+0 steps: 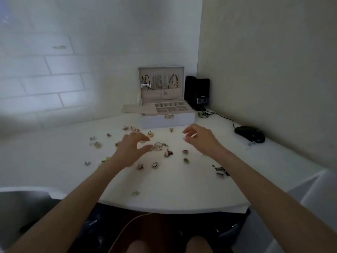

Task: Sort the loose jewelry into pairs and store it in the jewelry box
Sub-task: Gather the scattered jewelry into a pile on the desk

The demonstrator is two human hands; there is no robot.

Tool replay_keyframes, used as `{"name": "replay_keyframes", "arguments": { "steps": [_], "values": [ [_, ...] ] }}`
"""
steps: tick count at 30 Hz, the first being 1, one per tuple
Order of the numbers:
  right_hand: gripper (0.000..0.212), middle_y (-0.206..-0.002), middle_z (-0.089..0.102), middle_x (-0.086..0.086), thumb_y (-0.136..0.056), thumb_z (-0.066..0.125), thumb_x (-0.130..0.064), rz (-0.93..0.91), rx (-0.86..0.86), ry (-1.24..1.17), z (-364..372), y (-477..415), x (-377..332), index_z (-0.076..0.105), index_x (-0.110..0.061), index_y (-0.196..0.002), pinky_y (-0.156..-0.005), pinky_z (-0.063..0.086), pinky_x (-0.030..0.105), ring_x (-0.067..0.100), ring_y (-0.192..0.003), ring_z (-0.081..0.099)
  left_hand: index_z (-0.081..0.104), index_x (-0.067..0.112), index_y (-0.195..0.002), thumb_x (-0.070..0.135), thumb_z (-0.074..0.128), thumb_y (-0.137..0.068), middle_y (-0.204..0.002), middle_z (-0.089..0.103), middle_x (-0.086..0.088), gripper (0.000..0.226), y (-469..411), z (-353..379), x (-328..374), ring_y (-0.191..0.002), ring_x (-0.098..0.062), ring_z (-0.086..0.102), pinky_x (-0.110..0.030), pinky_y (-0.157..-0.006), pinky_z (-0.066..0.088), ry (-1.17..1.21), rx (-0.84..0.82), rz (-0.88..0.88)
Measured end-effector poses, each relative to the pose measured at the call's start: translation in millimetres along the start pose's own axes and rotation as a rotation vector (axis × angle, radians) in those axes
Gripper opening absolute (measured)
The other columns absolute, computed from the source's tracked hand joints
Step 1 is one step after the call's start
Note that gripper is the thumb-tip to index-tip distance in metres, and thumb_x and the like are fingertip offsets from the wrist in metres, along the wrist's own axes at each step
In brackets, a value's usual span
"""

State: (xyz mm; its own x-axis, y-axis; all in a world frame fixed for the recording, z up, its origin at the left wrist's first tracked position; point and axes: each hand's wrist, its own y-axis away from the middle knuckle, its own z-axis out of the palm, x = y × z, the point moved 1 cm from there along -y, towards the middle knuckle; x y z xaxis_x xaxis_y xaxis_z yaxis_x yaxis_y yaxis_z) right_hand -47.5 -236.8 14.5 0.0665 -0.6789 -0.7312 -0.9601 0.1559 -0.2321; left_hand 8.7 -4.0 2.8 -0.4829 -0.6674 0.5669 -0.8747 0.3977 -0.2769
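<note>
The person's knees (169, 244) sit at the bottom edge, cut off by the frame, with a thin cord (127, 225) curving over dark clothing that is too dim to read. Above them the white table (173, 194) fills the middle of the frame. Both forearms reach up from the lower corners. The left hand (130, 148) hovers at centre, palm down, fingers spread and curled over a tangle of jewelry (160, 146), hiding some pieces beneath it. The right hand (199, 137), right of centre, hangs with fingers loosely apart; whether it pinches anything cannot be told. Small blurred pieces lie scattered around both hands. The box (166, 114) stands open at upper centre, with a speaker (197, 92) beside it and a mouse (249, 134) at right.
</note>
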Motion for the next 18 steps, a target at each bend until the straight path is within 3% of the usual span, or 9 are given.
{"name": "replay_keyframes", "arguments": {
  "steps": [2,4,6,8,12,15,18],
  "values": [
    [0.024,-0.112,0.061,-0.001,-0.09,0.058,-0.03,-0.005,0.084,0.197,-5,10,6,0.058,-0.019,-0.111,-0.086,0.045,0.03,0.017,-0.106,0.054,0.055,0.027,-0.122,0.049,0.059,-0.083,-0.134,0.045,0.0,0.045,13,-2,-7,-0.128,-0.026,0.034,-0.043,-0.105,0.026,-0.196,0.096,-0.081],
    [0.033,-0.123,0.057,0.002,-0.092,0.053,-0.039,0.013,0.155,0.429,-10,20,21,0.055,-0.02,-0.119,-0.101,0.036,0.038,0.022,-0.118,0.047,0.044,0.032,-0.132,0.059,0.06,-0.077,-0.146,0.032,-0.001,0.063,30,-2,-22,-0.135,-0.027,0.023,-0.046,-0.11,0.015,-0.24,0.12,-0.169],
    [0.048,-0.137,0.047,0.005,-0.093,0.043,-0.052,0.121,0.119,0.56,-17,30,32,0.047,-0.022,-0.13,-0.112,0.017,0.05,0.027,-0.132,0.034,0.029,0.032,-0.142,0.071,0.057,-0.064,-0.153,0.016,-0.002,0.091,41,-3,-33,-0.141,-0.027,0.013,-0.049,-0.113,0.007,-0.191,0.017,-0.252],
    [0.063,-0.148,0.033,0.009,-0.091,0.035,-0.06,0.253,0.054,0.585,-20,36,43,0.035,-0.021,-0.14,-0.113,0.002,0.056,0.029,-0.142,0.018,0.016,0.03,-0.147,0.078,0.05,-0.052,-0.156,0.003,-0.004,0.111,43,-1,-44,-0.144,-0.028,0.002,-0.05,-0.115,0.001,-0.215,-0.107,-0.302],
    [0.076,-0.157,0.014,0.01,-0.089,0.025,-0.067,0.378,-0.09,0.549,-9,37,61,0.022,-0.018,-0.148,-0.114,-0.005,0.056,0.029,-0.146,0.0,0.009,0.027,-0.148,0.079,0.051,-0.061,-0.157,-0.006,-0.005,0.11,41,12,-46,-0.144,-0.025,-0.012,-0.045,-0.116,-0.008,-0.306,-0.187,-0.23],
    [0.072,-0.151,0.027,0.012,-0.09,0.024,-0.066,0.333,-0.11,0.517,5,28,65,0.037,-0.014,-0.138,-0.116,-0.001,0.052,0.029,-0.144,0.01,0.012,0.022,-0.149,0.094,0.038,-0.05,-0.157,-0.001,-0.005,0.125,35,21,-40,-0.144,-0.023,-0.01,-0.042,-0.117,-0.008,-0.274,-0.173,-0.19],
    [0.072,-0.142,0.037,0.014,-0.092,0.025,-0.063,0.267,-0.086,0.466,18,16,64,0.045,-0.005,-0.13,-0.116,0.006,0.049,0.029,-0.139,0.022,0.019,0.017,-0.147,0.082,0.04,-0.066,-0.157,0.007,-0.005,0.106,28,29,-35,-0.145,-0.021,-0.002,-0.04,-0.117,-0.003,-0.274,-0.103,-0.148]
  ]
}}
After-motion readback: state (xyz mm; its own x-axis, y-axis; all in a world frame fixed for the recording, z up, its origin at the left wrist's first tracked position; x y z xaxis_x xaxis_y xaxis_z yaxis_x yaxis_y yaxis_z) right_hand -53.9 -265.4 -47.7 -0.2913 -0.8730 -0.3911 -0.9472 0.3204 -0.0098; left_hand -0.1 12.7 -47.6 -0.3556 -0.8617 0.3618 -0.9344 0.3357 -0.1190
